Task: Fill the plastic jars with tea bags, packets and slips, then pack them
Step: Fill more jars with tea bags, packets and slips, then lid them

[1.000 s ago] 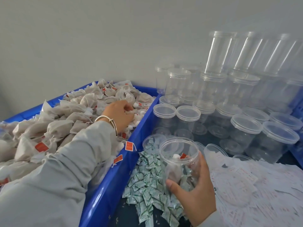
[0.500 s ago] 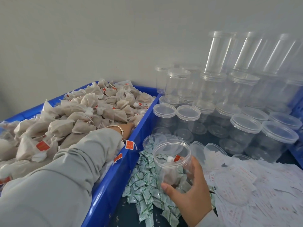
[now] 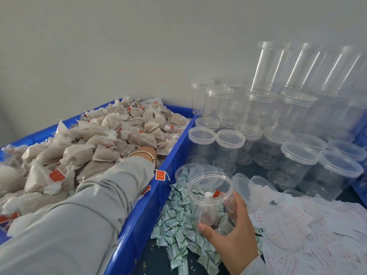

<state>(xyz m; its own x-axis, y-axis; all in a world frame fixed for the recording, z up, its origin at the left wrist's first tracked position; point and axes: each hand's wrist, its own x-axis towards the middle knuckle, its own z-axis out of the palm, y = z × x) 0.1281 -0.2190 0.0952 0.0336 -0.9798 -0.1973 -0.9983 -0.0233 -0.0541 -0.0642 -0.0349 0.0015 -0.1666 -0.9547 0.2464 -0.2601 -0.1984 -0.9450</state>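
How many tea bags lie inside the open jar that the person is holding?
1: a tea bag sits in the open jar gripped by the right hand, its red tag near the rim. More may be hidden behind it.

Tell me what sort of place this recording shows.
Probably a small hand-packing workstation for tea. A blue crate heaped with tea bags, stacks of empty lidded plastic jars, and loose piles of green packets and paper slips suggest bulk manual packing.

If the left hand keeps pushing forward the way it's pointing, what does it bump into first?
More tea bags. The left hand is buried in the pile inside the blue bin, fingers hidden, so the exact bag it meets first is hard to tell.
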